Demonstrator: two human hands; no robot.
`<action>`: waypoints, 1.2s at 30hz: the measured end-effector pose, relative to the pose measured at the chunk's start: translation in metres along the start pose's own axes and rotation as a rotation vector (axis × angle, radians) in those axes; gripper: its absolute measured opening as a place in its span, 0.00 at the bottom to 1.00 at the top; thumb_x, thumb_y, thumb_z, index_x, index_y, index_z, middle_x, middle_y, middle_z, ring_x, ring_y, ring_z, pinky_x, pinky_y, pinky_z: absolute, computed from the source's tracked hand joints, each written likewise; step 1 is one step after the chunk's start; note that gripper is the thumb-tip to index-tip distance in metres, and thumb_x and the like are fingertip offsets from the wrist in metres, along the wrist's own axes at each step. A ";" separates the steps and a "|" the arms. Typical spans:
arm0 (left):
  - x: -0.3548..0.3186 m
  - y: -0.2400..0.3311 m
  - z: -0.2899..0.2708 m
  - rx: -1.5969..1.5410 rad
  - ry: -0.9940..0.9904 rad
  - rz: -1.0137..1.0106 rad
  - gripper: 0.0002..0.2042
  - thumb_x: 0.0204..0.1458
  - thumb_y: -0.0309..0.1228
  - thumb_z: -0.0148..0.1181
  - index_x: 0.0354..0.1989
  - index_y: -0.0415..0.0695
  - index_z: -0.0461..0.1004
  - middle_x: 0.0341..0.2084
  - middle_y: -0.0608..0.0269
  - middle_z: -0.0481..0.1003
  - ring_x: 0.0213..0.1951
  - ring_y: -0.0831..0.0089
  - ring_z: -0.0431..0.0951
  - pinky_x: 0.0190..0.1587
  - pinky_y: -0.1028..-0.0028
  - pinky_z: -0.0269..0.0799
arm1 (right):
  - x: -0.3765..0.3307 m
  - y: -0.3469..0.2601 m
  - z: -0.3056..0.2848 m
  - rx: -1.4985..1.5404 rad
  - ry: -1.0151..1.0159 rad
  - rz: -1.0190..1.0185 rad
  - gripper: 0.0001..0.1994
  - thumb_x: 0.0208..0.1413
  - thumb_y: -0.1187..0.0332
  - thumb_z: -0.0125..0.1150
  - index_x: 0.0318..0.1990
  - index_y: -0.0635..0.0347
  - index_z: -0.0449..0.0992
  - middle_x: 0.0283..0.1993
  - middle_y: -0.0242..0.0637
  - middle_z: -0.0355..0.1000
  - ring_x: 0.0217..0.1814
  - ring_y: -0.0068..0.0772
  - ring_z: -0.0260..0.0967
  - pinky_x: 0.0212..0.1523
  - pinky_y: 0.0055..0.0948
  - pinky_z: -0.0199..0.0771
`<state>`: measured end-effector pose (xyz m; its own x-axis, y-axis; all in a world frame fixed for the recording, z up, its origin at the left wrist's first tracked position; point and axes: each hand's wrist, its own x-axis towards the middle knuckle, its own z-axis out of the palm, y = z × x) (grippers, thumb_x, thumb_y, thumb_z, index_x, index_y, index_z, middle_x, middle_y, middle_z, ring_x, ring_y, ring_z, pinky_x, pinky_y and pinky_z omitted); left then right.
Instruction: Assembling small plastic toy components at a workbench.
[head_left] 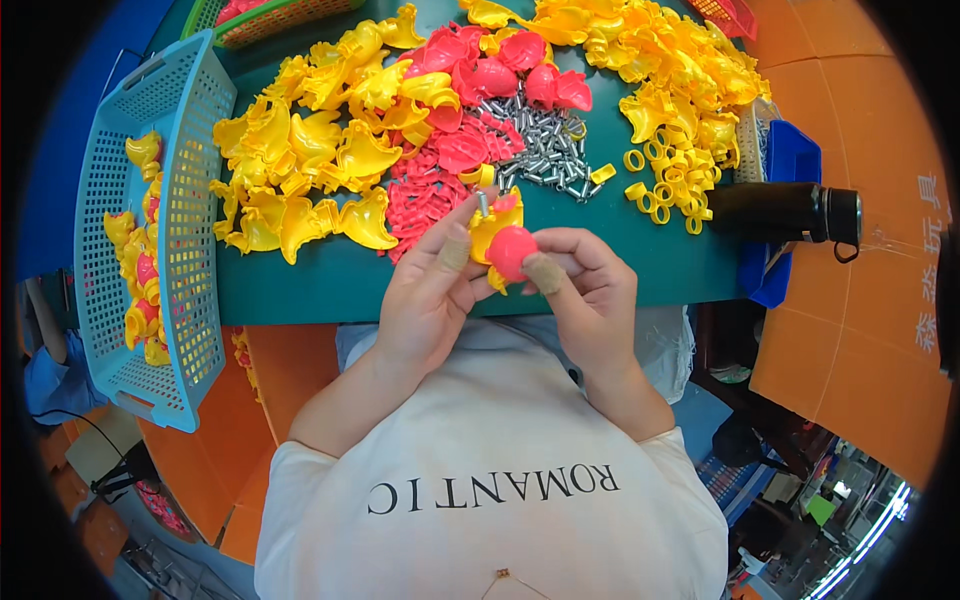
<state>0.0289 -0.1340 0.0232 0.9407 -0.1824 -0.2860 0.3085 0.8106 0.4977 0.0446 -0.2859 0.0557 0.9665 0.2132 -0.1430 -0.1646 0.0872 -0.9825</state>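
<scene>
Close to my body, over the near table edge, both hands meet around one small toy assembly. My left hand [428,290] grips a yellow plastic shell [485,236], and a small metal pin [483,204] stands up by its index fingertip. Between thumb and fingers, my right hand [592,290] pinches a red plastic dome [511,252] that lies against the yellow shell. Tan wraps cover both thumbs. How far the parts are joined is hidden by my fingers.
Yellow shells [315,140], red shells [495,75], small red pieces [430,195], metal pins [550,145] and yellow rings [660,185] lie heaped on the green table [300,295]. A blue basket [200,240] holding yellow-red toys stands left; a black bottle [775,212] lies right, near a blue bin [768,275].
</scene>
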 end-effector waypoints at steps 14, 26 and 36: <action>-0.002 -0.006 -0.008 -0.035 -0.036 -0.127 0.23 0.63 0.35 0.46 0.64 0.37 0.57 0.57 0.55 0.66 0.54 0.70 0.71 0.55 0.67 0.71 | -0.003 -0.011 -0.009 -0.361 -0.188 -0.054 0.09 0.55 0.75 0.61 0.41 0.72 0.74 0.36 0.37 0.77 0.37 0.20 0.74 0.35 0.17 0.71; 0.000 -0.005 -0.005 -0.034 -0.076 -0.137 0.24 0.62 0.35 0.46 0.64 0.37 0.56 0.60 0.53 0.63 0.55 0.66 0.72 0.52 0.67 0.73 | -0.005 -0.006 -0.010 -0.274 -0.046 -0.150 0.09 0.55 0.78 0.59 0.42 0.73 0.73 0.35 0.39 0.77 0.37 0.21 0.73 0.38 0.17 0.72; 0.001 -0.006 -0.007 -0.003 -0.038 -0.174 0.23 0.63 0.38 0.46 0.63 0.38 0.59 0.49 0.60 0.72 0.48 0.75 0.74 0.51 0.72 0.72 | -0.006 -0.001 -0.007 -0.491 -0.071 -0.278 0.08 0.54 0.78 0.61 0.41 0.72 0.74 0.35 0.39 0.77 0.37 0.23 0.75 0.37 0.19 0.72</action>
<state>0.0274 -0.1352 0.0140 0.8776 -0.3414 -0.3365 0.4671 0.7664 0.4409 0.0403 -0.2943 0.0571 0.9420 0.3131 0.1206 0.2212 -0.3094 -0.9248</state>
